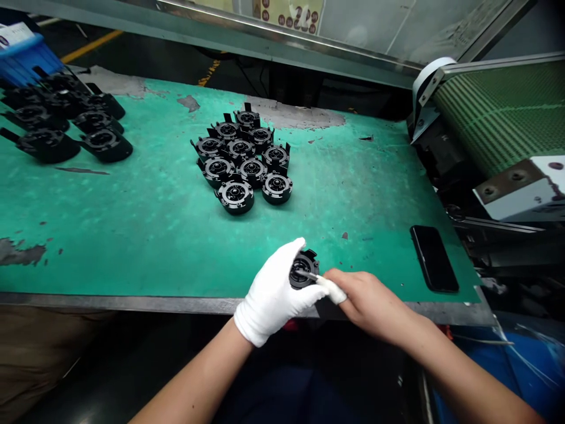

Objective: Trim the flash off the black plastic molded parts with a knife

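My left hand (277,288), in a white glove, is closed around a round black plastic part (303,268) near the table's front edge. Ring-shaped ribs and a raised tab show on the part. From the right, my right hand (362,297) grips a thin tool (308,274) whose grey, metal-looking tip rests over the part's middle. White wrapping covers one of its fingers; the rest of the hand is bare. The tool's handle is hidden in the fingers, so its exact kind cannot be made out. Beyond my hands, several similar black parts (241,147) stand in a close group.
More black parts (103,141) stand at the left by a blue bin (30,59). A phone (435,259) lies at the right on the worn green tabletop (132,235). A conveyor with a green belt (507,112) rises at the right. A metal ledge (309,44) spans the back.
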